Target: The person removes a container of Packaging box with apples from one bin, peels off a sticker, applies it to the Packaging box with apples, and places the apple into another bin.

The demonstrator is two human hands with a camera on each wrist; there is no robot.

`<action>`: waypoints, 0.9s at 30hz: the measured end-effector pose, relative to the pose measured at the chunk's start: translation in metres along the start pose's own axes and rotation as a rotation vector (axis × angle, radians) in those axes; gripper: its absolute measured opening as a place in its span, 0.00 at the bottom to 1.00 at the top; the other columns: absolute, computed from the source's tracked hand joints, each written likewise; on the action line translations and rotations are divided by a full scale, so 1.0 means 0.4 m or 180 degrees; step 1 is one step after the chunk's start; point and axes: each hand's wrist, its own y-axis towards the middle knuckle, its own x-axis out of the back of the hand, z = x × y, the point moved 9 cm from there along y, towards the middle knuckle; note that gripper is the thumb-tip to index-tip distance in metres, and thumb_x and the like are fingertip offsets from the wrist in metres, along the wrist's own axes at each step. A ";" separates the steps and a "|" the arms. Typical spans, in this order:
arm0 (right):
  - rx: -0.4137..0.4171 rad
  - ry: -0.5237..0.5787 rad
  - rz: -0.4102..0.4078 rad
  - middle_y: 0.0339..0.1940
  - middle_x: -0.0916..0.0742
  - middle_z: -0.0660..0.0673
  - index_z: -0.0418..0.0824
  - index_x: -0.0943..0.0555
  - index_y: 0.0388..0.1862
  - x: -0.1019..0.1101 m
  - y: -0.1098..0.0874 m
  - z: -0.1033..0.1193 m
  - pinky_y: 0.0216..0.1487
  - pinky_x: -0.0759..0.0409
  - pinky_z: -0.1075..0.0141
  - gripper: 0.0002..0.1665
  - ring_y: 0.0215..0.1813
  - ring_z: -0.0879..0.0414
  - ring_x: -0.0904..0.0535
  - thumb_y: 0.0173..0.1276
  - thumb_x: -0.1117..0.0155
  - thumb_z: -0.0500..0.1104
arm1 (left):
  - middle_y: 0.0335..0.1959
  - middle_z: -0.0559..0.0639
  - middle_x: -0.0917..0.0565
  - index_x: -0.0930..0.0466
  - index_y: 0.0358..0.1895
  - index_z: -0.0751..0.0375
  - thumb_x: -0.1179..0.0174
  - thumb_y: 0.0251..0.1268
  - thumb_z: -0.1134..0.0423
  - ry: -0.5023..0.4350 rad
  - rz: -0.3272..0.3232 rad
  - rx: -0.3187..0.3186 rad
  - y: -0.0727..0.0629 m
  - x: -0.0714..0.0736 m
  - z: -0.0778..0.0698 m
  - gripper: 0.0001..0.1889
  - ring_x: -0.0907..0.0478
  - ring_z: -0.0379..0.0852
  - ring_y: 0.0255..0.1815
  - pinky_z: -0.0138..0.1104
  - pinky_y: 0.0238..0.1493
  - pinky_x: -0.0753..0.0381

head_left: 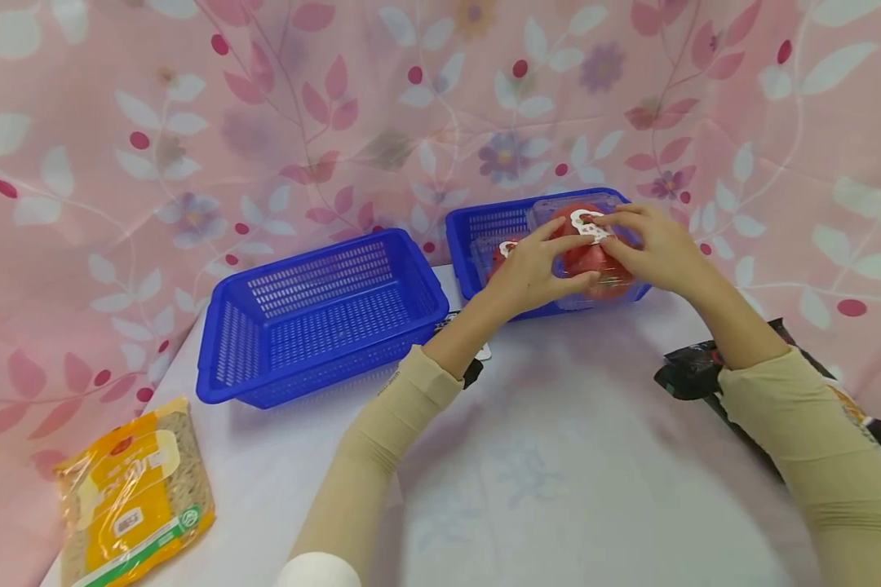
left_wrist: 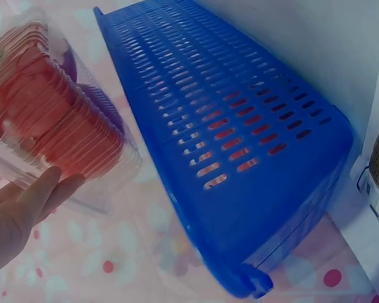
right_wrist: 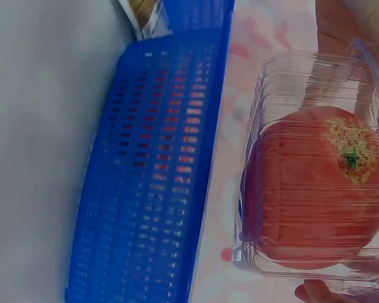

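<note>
Both hands hold a clear plastic box of tomatoes [head_left: 600, 265] by its sides, tilted above the right blue basket [head_left: 464, 261]. My left hand [head_left: 526, 273] grips its left side, with fingertips on the white label on top. At the opposite side, my right hand [head_left: 657, 249] has its fingers and thumb on the box. Through the ribbed plastic a large red tomato [right_wrist: 315, 189] shows in the right wrist view. A second clear box with red contents [head_left: 501, 251] sits inside the basket, partly hidden by the left hand.
Left of it stands another blue basket [head_left: 323, 314] with nothing visible inside. A yellow grain bag [head_left: 135, 497] lies at the left front. Black packets [head_left: 697, 367] lie under the right forearm; a dark item [head_left: 473, 372] is partly behind the left wrist. A floral curtain [head_left: 338, 106] hangs behind.
</note>
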 end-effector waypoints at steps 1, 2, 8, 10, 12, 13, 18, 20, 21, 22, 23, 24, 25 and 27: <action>-0.0014 -0.0016 0.0005 0.61 0.31 0.28 0.34 0.25 0.55 0.003 0.008 -0.007 0.54 0.43 0.32 0.23 0.63 0.30 0.40 0.67 0.47 0.47 | 0.70 0.53 0.43 0.30 0.63 0.46 0.42 0.55 0.40 -0.0031 -0.0013 0.0023 0.010 -0.003 0.004 0.31 0.42 0.50 0.67 0.37 0.54 0.28; -0.0023 -0.0033 -0.0001 0.61 0.31 0.28 0.33 0.25 0.55 0.005 0.016 -0.015 0.55 0.43 0.31 0.23 0.63 0.30 0.40 0.66 0.47 0.47 | 0.70 0.53 0.43 0.31 0.63 0.46 0.42 0.55 0.40 -0.0049 -0.0025 0.0050 0.019 -0.006 0.009 0.32 0.42 0.51 0.68 0.37 0.54 0.28; -0.0003 -0.0113 0.0052 0.61 0.32 0.27 0.32 0.25 0.56 -0.004 0.053 -0.056 0.56 0.44 0.32 0.24 0.63 0.29 0.41 0.67 0.47 0.46 | 0.70 0.54 0.43 0.31 0.63 0.44 0.43 0.57 0.40 -0.0209 -0.0222 0.0099 0.056 -0.031 0.033 0.30 0.42 0.52 0.68 0.38 0.55 0.29; 0.0002 -0.0128 0.0077 0.60 0.31 0.28 0.32 0.26 0.56 -0.009 0.061 -0.068 0.56 0.43 0.33 0.25 0.62 0.30 0.40 0.67 0.48 0.46 | 0.69 0.55 0.41 0.29 0.62 0.46 0.43 0.58 0.43 -0.0293 -0.0328 0.0058 0.065 -0.039 0.038 0.28 0.42 0.52 0.68 0.39 0.57 0.31; -0.0021 -0.0130 0.0078 0.60 0.31 0.28 0.32 0.26 0.57 -0.010 0.068 -0.081 0.57 0.43 0.34 0.25 0.62 0.31 0.39 0.66 0.48 0.47 | 0.68 0.57 0.40 0.28 0.61 0.48 0.42 0.59 0.45 -0.0389 -0.0440 -0.0001 0.075 -0.046 0.041 0.27 0.43 0.52 0.68 0.40 0.58 0.32; -0.0041 -0.0112 0.0082 0.61 0.31 0.28 0.32 0.26 0.57 -0.012 0.071 -0.086 0.57 0.44 0.34 0.26 0.63 0.31 0.40 0.66 0.48 0.48 | 0.68 0.58 0.40 0.28 0.61 0.49 0.42 0.59 0.46 -0.0425 -0.0484 -0.0016 0.078 -0.049 0.044 0.27 0.43 0.52 0.68 0.40 0.59 0.33; -0.0164 0.0066 0.0067 0.63 0.31 0.31 0.34 0.26 0.57 -0.027 0.093 -0.121 0.58 0.45 0.34 0.27 0.64 0.33 0.40 0.67 0.48 0.51 | 0.69 0.57 0.41 0.28 0.61 0.48 0.42 0.59 0.45 -0.0490 -0.0540 0.0051 0.099 -0.069 0.069 0.27 0.45 0.51 0.69 0.40 0.59 0.33; -0.0164 0.0104 0.0041 0.62 0.30 0.33 0.35 0.26 0.58 -0.036 0.107 -0.134 0.58 0.44 0.35 0.27 0.64 0.34 0.39 0.67 0.48 0.51 | 0.69 0.57 0.43 0.29 0.62 0.47 0.43 0.59 0.44 -0.0486 -0.0540 0.0134 0.109 -0.075 0.083 0.27 0.47 0.51 0.69 0.40 0.59 0.32; -0.0166 0.0122 0.0030 0.61 0.30 0.33 0.36 0.26 0.58 -0.041 0.114 -0.142 0.58 0.43 0.35 0.27 0.64 0.35 0.39 0.66 0.48 0.51 | 0.70 0.57 0.43 0.29 0.62 0.47 0.43 0.59 0.44 -0.0485 -0.0549 0.0159 0.114 -0.078 0.090 0.27 0.47 0.51 0.69 0.40 0.59 0.32; -0.0170 0.0124 0.0017 0.61 0.29 0.34 0.36 0.26 0.58 -0.045 0.120 -0.150 0.58 0.43 0.35 0.27 0.63 0.35 0.39 0.66 0.48 0.51 | 0.69 0.57 0.43 0.29 0.62 0.47 0.43 0.59 0.44 -0.0479 -0.0564 0.0173 0.119 -0.080 0.095 0.27 0.47 0.52 0.69 0.41 0.59 0.32; -0.0188 0.0132 0.0018 0.61 0.30 0.34 0.37 0.26 0.58 -0.050 0.126 -0.159 0.58 0.43 0.35 0.27 0.64 0.35 0.39 0.66 0.48 0.51 | 0.69 0.57 0.43 0.29 0.62 0.47 0.43 0.59 0.44 -0.0471 -0.0562 0.0191 0.124 -0.083 0.100 0.27 0.47 0.52 0.70 0.41 0.59 0.33; -0.0197 0.0142 0.0014 0.62 0.30 0.34 0.36 0.26 0.57 -0.053 0.131 -0.168 0.58 0.44 0.34 0.26 0.64 0.35 0.39 0.66 0.48 0.51 | 0.69 0.58 0.43 0.29 0.62 0.47 0.43 0.59 0.44 -0.0472 -0.0562 0.0198 0.128 -0.085 0.103 0.27 0.48 0.52 0.70 0.42 0.59 0.33; -0.0210 0.0145 0.0016 0.62 0.30 0.33 0.36 0.26 0.57 -0.057 0.135 -0.176 0.58 0.44 0.34 0.26 0.64 0.35 0.40 0.66 0.47 0.51 | 0.69 0.58 0.43 0.29 0.62 0.47 0.43 0.59 0.44 -0.0462 -0.0547 0.0200 0.132 -0.089 0.107 0.27 0.48 0.52 0.70 0.43 0.60 0.34; -0.0230 0.0158 0.0027 0.62 0.31 0.32 0.36 0.25 0.56 -0.064 0.140 -0.190 0.57 0.44 0.34 0.26 0.64 0.34 0.40 0.65 0.46 0.50 | 0.69 0.58 0.43 0.29 0.62 0.47 0.44 0.59 0.43 -0.0445 -0.0474 0.0238 0.137 -0.102 0.114 0.28 0.48 0.52 0.70 0.44 0.60 0.35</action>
